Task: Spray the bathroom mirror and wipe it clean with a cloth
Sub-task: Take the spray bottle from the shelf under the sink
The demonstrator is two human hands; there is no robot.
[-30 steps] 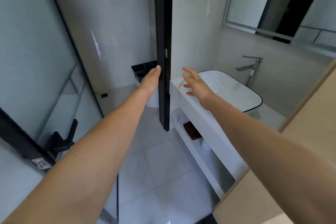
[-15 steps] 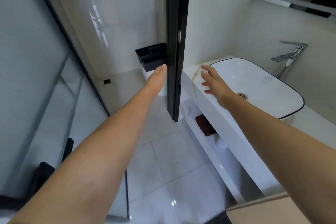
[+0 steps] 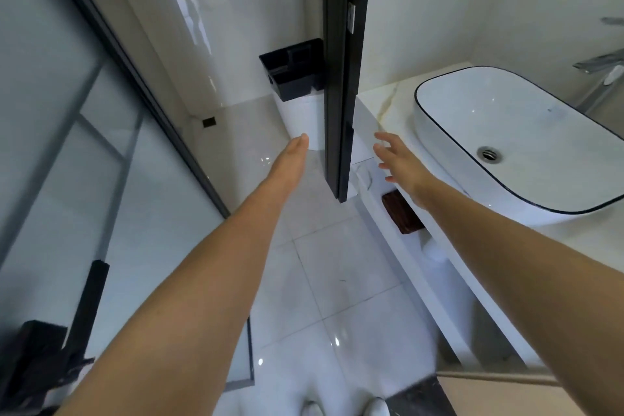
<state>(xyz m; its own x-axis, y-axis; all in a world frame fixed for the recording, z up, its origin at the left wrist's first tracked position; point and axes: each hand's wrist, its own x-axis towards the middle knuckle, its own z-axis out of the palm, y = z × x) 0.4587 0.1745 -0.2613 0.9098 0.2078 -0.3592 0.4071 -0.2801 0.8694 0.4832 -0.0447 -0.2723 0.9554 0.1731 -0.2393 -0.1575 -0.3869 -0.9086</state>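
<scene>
Both hands bare, nothing gripped: left hand (image 3: 293, 155) flat, fingers together beside black door edge (image 3: 339, 78); right hand (image 3: 396, 160) splayed loose near counter (image 3: 381, 101), likely reaching in for supplies. Basin (image 3: 506, 145) alongside. Mirror, spray, cloth not visible.

Faucet (image 3: 604, 67) cut off at right edge

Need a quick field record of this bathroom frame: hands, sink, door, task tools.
left hand: open, empty, beside the black door edge
right hand: open, fingers spread, empty, in front of the white marble counter
black door edge: upright between the two hands
white oval basin with black rim: on the counter, empty
chrome faucet: at right edge, partly cut off
black caddy: behind the door
spray bottle, cloth, mirror: not in view
</scene>
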